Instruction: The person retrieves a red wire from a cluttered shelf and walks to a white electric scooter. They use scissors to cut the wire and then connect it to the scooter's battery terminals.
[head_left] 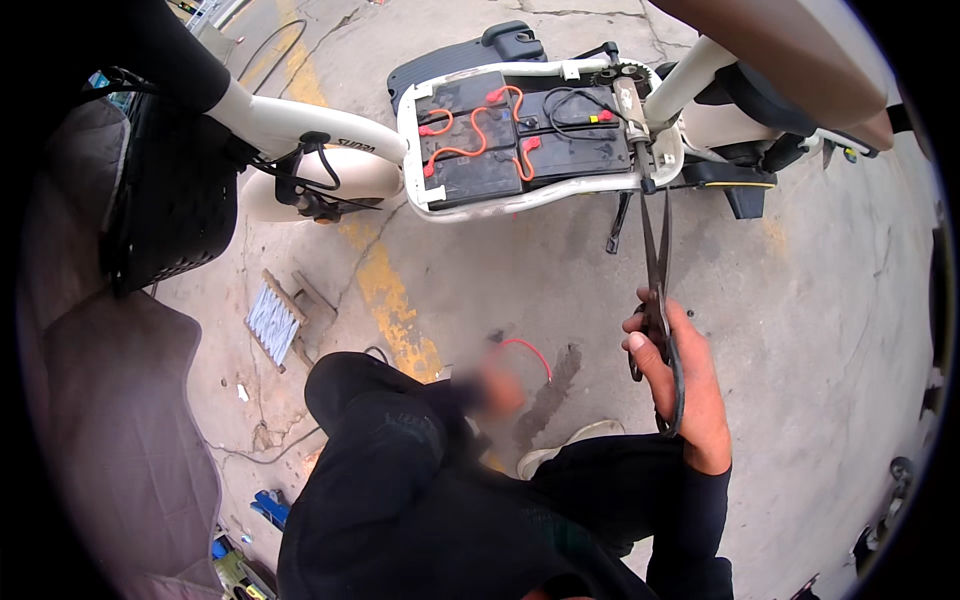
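My right hand is closed round the handles of dark metal scissors. Their long blades point away from me, slightly parted, with the tips near the scooter frame's lower right edge. My left hand is low in the middle, in front of my knee, and its fingers are smeared. A red wire curves out beside it; whether the hand grips it is unclear. Beyond my hands, the white scooter frame holds several dark batteries, joined by orange-red wires. A black cable loops over the right-hand ones.
A black basket and a grey quilted cover fill the left side. A small stool with a woven seat stands on the cracked concrete. A dark panel lies behind the frame; a blue tool is at lower left.
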